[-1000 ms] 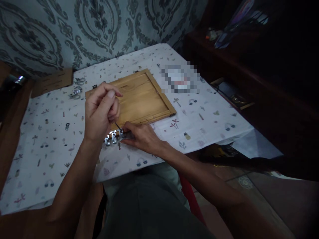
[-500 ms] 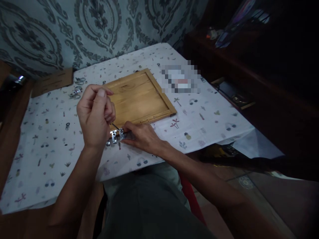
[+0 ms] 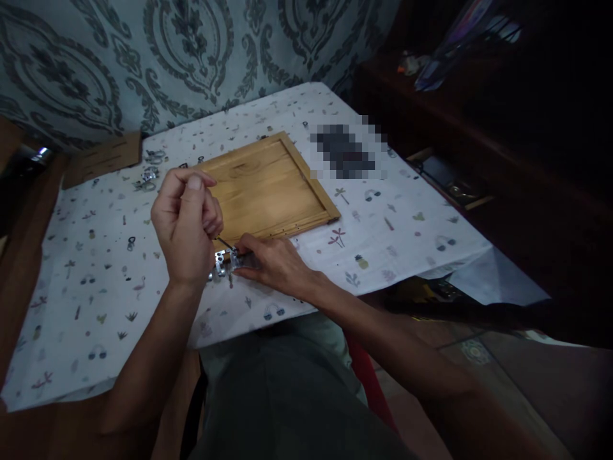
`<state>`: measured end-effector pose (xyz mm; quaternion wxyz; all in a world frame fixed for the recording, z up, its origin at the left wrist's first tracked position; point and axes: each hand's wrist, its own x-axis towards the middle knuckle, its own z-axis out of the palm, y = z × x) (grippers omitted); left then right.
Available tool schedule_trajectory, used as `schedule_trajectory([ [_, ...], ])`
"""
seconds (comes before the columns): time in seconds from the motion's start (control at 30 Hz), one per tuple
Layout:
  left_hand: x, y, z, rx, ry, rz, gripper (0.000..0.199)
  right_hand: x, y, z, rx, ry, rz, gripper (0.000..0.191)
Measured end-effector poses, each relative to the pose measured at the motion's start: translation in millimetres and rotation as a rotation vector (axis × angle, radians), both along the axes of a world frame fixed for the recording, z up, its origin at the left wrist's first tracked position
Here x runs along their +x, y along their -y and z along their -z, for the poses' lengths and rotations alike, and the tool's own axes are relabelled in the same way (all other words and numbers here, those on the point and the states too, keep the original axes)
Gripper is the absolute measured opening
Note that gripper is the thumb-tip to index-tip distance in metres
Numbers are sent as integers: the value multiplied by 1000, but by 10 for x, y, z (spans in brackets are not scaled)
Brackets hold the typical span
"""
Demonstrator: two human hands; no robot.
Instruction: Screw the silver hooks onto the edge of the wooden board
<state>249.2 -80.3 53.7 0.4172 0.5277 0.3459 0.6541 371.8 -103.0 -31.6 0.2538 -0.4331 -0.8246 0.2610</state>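
Note:
A panelled wooden door (image 3: 268, 185) lies flat on the cloth-covered table. My left hand (image 3: 186, 227) is closed around a screwdriver (image 3: 226, 243); only its thin dark shaft shows, slanting down to the right, and the handle is hidden in the fist. The shaft's tip meets a shiny metal hinge (image 3: 234, 259) at the door's near edge. My right hand (image 3: 275, 262) pinches this hinge from the right with thumb and fingers. Just left of it is another metal hinge part (image 3: 219, 263), partly hidden behind my left wrist.
Several loose metal hinges (image 3: 149, 172) lie at the table's back left, near a flat piece of cardboard (image 3: 103, 158). A blurred-out item (image 3: 347, 150) rests right of the door. Beyond the table's right edge stands dark furniture with an open drawer (image 3: 450, 179).
My left hand has shifted slightly right and down, with the screwdriver still at the hinge. My right hand keeps its place. The blurred item on the right has turned darker.

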Motion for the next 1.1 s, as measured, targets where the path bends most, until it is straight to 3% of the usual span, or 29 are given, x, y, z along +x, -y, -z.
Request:
schedule_trajectory([
  [0.23, 22, 7, 21, 26, -10, 22, 18, 4, 9, -35, -6, 10, -3, 32],
  [0.5, -38, -68, 3, -4, -55, 270, 10, 4, 10, -50, -23, 10, -8, 31],
  [0.83, -118, -132, -12, -94, -115, 449, 10, 1, 8, -46, -27, 15, -5, 31],
  [0.9, -106, -109, -29, -72, -105, 402, 9, 2, 8, -43, -24, 13, -4, 31],
  [1.1, -76, 16, -105, 1, -50, 66, 18, 5, 6, -20, 10, 21, 0, 32],
])
